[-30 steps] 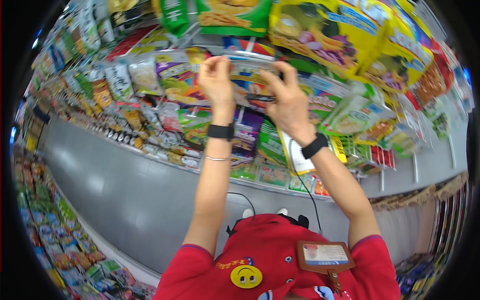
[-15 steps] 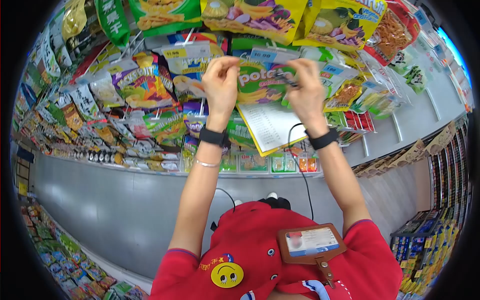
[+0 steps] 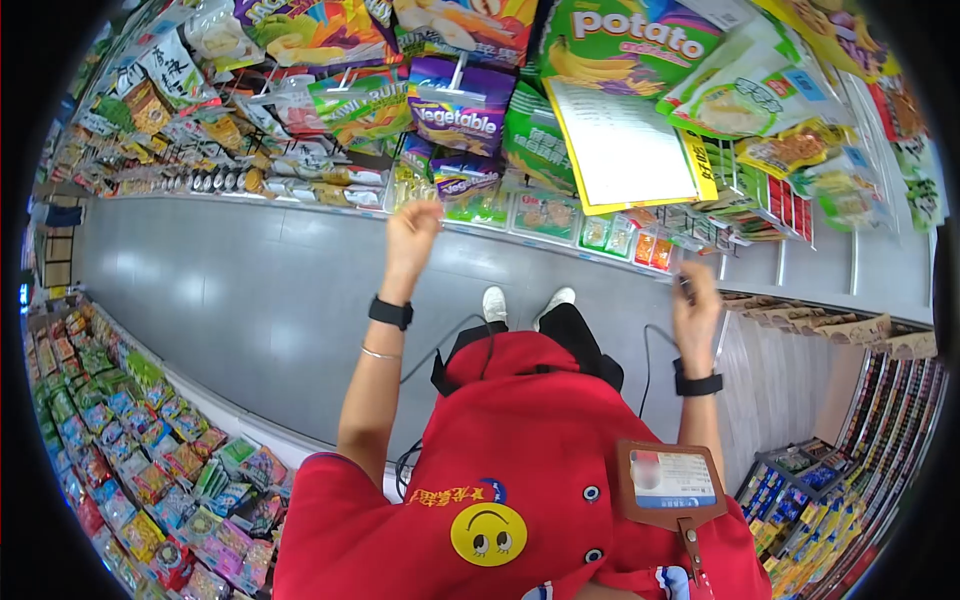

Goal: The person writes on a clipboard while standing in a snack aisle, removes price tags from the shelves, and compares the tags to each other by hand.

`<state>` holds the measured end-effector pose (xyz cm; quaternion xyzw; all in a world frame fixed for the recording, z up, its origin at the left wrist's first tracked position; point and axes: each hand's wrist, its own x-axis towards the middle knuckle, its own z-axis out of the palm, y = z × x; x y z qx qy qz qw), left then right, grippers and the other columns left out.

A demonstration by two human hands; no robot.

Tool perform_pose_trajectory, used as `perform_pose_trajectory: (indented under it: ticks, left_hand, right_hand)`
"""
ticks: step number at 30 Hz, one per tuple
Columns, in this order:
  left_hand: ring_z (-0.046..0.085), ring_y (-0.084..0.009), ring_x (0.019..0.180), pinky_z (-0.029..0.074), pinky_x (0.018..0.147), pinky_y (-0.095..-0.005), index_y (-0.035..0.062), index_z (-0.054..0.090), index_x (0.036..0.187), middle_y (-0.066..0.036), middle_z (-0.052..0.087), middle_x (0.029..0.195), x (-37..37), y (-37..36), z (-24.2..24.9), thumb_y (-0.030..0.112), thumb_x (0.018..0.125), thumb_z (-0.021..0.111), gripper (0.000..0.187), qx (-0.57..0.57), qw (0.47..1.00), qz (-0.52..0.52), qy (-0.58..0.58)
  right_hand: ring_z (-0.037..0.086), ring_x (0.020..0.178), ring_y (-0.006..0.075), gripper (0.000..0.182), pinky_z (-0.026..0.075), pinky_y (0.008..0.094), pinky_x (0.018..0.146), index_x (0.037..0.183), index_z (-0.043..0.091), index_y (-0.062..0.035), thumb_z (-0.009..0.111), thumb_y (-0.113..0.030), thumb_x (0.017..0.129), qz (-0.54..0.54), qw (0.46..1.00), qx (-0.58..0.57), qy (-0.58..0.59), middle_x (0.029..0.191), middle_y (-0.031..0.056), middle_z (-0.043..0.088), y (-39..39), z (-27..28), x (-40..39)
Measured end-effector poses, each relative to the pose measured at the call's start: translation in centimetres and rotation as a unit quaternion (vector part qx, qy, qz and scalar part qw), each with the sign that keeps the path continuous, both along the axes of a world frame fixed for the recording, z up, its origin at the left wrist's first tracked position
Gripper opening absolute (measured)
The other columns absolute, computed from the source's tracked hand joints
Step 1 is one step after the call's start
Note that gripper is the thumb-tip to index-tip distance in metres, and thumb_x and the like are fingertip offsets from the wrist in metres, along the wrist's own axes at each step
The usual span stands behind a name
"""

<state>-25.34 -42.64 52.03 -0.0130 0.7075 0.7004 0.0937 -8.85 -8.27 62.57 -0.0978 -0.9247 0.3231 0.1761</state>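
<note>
My left hand [image 3: 413, 236] is raised over the aisle with its fingers curled, just in front of the lower shelf edge; whatever it may hold is hidden. My right hand [image 3: 695, 300] is lower and to the right, its fingers curled around something small and dark that I cannot make out. Between and above them, a white written sheet on a yellow backing [image 3: 625, 150] rests against the hanging snack bags. Right above the sheet hangs a green potato snack bag [image 3: 625, 45]. Purple vegetable bags [image 3: 455, 120] hang to its left.
Hanging snack bags and shelves [image 3: 340, 105] run along the top. Packets fill a display [image 3: 170, 450] at the lower left. More goods stand on racks [image 3: 800, 500] at the lower right. Grey floor [image 3: 250, 290] lies between, and thin black cables hang near both my arms.
Both my hands have come down and apart, away from the price tag and potato bag. The view has tilted down, showing more floor and my shoes.
</note>
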Motion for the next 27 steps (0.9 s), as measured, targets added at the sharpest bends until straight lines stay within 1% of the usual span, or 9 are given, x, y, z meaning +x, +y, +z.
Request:
perform_pose_trajectory:
  ticks: [6, 9, 11, 14, 17, 20, 22, 24, 27]
  left_hand:
    - [0.056, -0.0103, 0.065, 0.045, 0.059, -0.0230, -0.0012, 0.060, 0.093, -0.006, 0.062, 0.081, 3.9, 3.1, -2.6, -0.001, 0.078, 0.051, 0.017, -0.049, 0.997, -0.024, -0.052]
    - [0.058, -0.0128, 0.068, 0.047, 0.060, -0.0254, -0.0015, 0.059, 0.094, -0.009, 0.063, 0.082, 4.4, 5.0, -1.8, 0.000, 0.078, 0.051, 0.018, -0.136, 0.987, -0.058, 0.061]
    - [0.060, -0.0280, 0.070, 0.048, 0.064, -0.0333, -0.0011, 0.058, 0.092, -0.017, 0.061, 0.081, 5.5, 6.0, -1.9, -0.002, 0.072, 0.050, 0.021, -0.143, 0.983, -0.064, 0.099]
    - [0.059, -0.0246, 0.069, 0.047, 0.064, -0.0298, -0.0008, 0.059, 0.092, -0.015, 0.060, 0.081, 8.3, 6.9, -4.0, -0.002, 0.074, 0.051, 0.020, -0.193, 0.970, -0.086, 0.117]
    - [0.057, -0.0327, 0.074, 0.047, 0.066, -0.0362, -0.0004, 0.059, 0.090, -0.019, 0.058, 0.083, 13.1, 8.0, -7.1, 0.000, 0.075, 0.049, 0.018, -0.217, 0.964, -0.105, 0.110]
    - [0.055, -0.0384, 0.076, 0.046, 0.068, -0.0416, -0.0009, 0.058, 0.090, -0.022, 0.058, 0.082, 18.8, 8.9, -11.7, 0.004, 0.076, 0.048, 0.018, -0.268, 0.936, -0.228, 0.027]
    - [0.057, -0.0358, 0.075, 0.046, 0.067, -0.0392, -0.0027, 0.058, 0.089, -0.023, 0.058, 0.079, 22.5, 10.0, -11.9, 0.008, 0.077, 0.051, 0.018, -0.251, 0.928, -0.275, -0.035]
    - [0.058, -0.0279, 0.069, 0.046, 0.065, -0.0362, -0.0046, 0.056, 0.091, -0.020, 0.058, 0.074, 27.3, 11.8, -14.8, 0.017, 0.085, 0.048, 0.024, -0.127, 0.976, -0.161, -0.079]
    - [0.046, -0.0104, 0.067, 0.041, 0.062, -0.0285, -0.0022, 0.055, 0.086, -0.001, 0.052, 0.071, 30.1, 14.2, -13.4, 0.032, 0.094, 0.035, 0.041, 0.112, 0.955, -0.017, -0.276]
  right_hand:
    - [0.059, 0.079, 0.0286, 0.029, 0.048, 0.0317, 0.067, 0.097, 0.057, 0.0002, 0.053, 0.007, 0.069, 0.160, 0.969, -0.127, -0.140, 0.089, 0.0142, 0.058, -8.2, -3.1, 1.3]
    - [0.060, 0.078, 0.0308, 0.025, 0.048, 0.0338, 0.066, 0.096, 0.058, -0.0012, 0.054, 0.004, 0.072, 0.241, 0.942, -0.175, -0.155, 0.086, 0.0138, 0.059, -10.6, -4.0, 2.2]
    - [0.060, 0.077, 0.0311, 0.024, 0.048, 0.0344, 0.066, 0.095, 0.058, -0.0011, 0.054, 0.003, 0.072, 0.257, 0.935, -0.161, -0.183, 0.087, 0.0142, 0.059, -10.7, -4.3, 2.9]
    - [0.059, 0.076, 0.0326, 0.020, 0.047, 0.0359, 0.065, 0.094, 0.059, -0.0010, 0.053, 0.000, 0.075, 0.273, 0.924, -0.161, -0.212, 0.088, 0.0150, 0.060, -9.8, -6.8, 4.8]
    - [0.059, 0.074, 0.0341, 0.019, 0.047, 0.0370, 0.063, 0.095, 0.059, -0.0022, 0.054, -0.004, 0.076, 0.202, 0.946, -0.109, -0.229, 0.088, 0.0150, 0.060, -7.9, -12.3, 7.7]
    - [0.059, 0.074, 0.0351, 0.018, 0.047, 0.0371, 0.063, 0.095, 0.059, -0.0031, 0.054, -0.007, 0.078, 0.246, 0.918, -0.018, -0.312, 0.088, 0.0140, 0.061, -6.8, -18.0, 11.3]
    - [0.058, 0.074, 0.0365, 0.016, 0.047, 0.0371, 0.062, 0.094, 0.059, -0.0037, 0.054, -0.010, 0.079, 0.239, 0.916, -0.050, -0.317, 0.087, 0.0143, 0.061, -7.6, -20.2, 12.8]
    - [0.059, 0.074, 0.0363, 0.015, 0.046, 0.0374, 0.062, 0.092, 0.059, -0.0033, 0.053, -0.012, 0.081, 0.091, 0.928, -0.141, -0.332, 0.084, 0.0168, 0.061, -9.4, -21.6, 13.9]
    - [0.057, 0.073, 0.0351, 0.016, 0.045, 0.0380, 0.061, 0.093, 0.058, -0.0030, 0.052, -0.013, 0.082, 0.011, 0.942, -0.183, -0.282, 0.083, 0.0164, 0.057, -11.8, -25.0, 15.1]
